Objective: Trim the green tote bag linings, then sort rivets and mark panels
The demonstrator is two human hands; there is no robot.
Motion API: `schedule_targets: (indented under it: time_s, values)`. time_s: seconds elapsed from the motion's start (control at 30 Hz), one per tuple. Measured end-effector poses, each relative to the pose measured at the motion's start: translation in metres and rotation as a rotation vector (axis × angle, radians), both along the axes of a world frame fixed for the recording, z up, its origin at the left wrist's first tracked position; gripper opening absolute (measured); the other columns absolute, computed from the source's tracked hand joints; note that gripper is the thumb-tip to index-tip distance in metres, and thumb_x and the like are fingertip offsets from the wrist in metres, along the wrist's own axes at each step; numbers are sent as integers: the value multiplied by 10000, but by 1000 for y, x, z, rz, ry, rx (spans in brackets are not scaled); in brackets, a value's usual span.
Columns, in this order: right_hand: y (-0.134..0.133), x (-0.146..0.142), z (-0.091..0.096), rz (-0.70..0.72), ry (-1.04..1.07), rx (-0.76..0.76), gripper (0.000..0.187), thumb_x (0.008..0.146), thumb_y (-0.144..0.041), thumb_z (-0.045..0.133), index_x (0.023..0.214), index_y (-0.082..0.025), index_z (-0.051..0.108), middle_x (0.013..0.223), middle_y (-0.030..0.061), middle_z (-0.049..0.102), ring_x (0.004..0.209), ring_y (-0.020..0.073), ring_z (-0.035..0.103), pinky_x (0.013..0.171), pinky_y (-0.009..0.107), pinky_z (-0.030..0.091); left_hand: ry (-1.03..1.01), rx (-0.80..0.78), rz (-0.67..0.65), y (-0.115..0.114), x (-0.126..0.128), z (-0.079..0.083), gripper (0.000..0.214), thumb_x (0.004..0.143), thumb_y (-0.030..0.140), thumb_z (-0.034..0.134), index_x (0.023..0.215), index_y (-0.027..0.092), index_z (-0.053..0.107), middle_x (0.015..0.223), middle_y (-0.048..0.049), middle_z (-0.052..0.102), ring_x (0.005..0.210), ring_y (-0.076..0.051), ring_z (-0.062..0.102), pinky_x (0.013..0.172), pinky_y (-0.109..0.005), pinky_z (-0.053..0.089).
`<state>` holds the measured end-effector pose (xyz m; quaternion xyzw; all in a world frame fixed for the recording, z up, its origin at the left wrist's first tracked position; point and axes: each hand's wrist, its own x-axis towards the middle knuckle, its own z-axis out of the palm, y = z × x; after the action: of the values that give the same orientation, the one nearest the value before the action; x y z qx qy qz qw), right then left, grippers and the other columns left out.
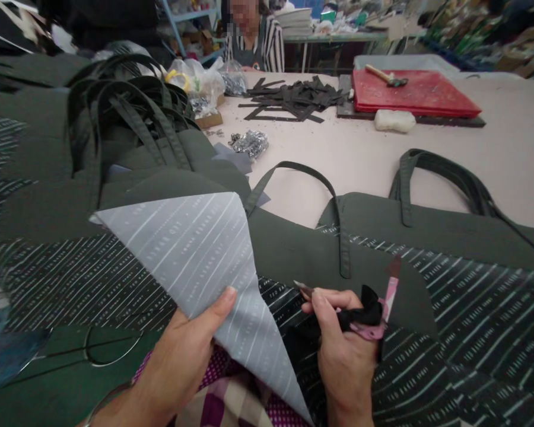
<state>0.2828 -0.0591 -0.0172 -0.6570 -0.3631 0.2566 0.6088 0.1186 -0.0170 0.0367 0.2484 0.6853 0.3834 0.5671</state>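
My left hand [196, 338] is closed on a fabric panel, thumb on top, lifting a folded-over part whose pale grey underside [204, 255] carries slanted printed lines. In my right hand [342, 350] is a pair of scissors [371, 329] with pink handles and black material wrapped round them. A pointed metal tip sticks out past my fingers towards the panel; a reddish-brown end points up behind the hand. Beneath lies a dark green panel [302, 249] with a strap handle [345, 237] and black fabric with white print. Whether the scissor blades are apart I cannot tell.
Stacked green panels with straps [137, 118] lie at left, more printed panels [485, 308] at right. Further back are dark strips [298, 98], a bag of metal pieces [251, 142], a red board [413, 92] and a hammer [385, 75]. A person [256, 41] sits across the table.
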Motion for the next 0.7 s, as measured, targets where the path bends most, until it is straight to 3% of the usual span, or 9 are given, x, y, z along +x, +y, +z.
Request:
schedule_targets:
  time_s: [0.07,0.17,0.27,0.37,0.53,0.7]
  values:
    - [0,1,3,3,-32,-29,213,888,-297,620,700,-197,632,670,-10,666,711,154,662,735,292,533,-207,-63,17,3,12,-4,320,710,239,773,1018,168,729,1038,-95,750,1036,-303,673,968,-427,538]
    - [0,-1,4,-7,-59,-23,223,888,-297,612,690,-195,627,646,-13,660,664,150,658,697,283,534,-424,-145,54,13,28,-12,190,748,166,723,934,129,734,961,-110,759,817,-249,715,832,-401,600]
    - [1,-4,3,-1,-52,15,222,890,-278,605,683,-196,611,641,-19,655,688,155,682,727,284,543,-468,-215,109,23,35,-18,102,798,140,671,880,115,727,931,-115,760,726,-218,710,772,-381,615]
    - [1,-5,1,19,-70,31,199,889,-254,605,698,-197,609,661,-19,665,721,156,704,728,270,548,-436,-292,139,29,35,-21,124,838,133,624,915,108,719,929,-130,756,749,-240,717,747,-397,619]
    - [3,-9,6,-22,-64,-11,197,869,-241,622,676,-201,612,632,-22,672,646,140,685,639,248,548,-437,-284,123,26,27,-23,130,863,151,610,876,109,732,891,-121,755,803,-244,718,762,-364,617]
    - [2,-19,8,-52,-16,-8,206,838,-209,636,634,-209,612,615,-32,671,724,145,721,759,262,573,-538,-324,81,20,17,-25,169,861,184,629,970,120,740,940,-122,754,929,-275,706,830,-382,600]
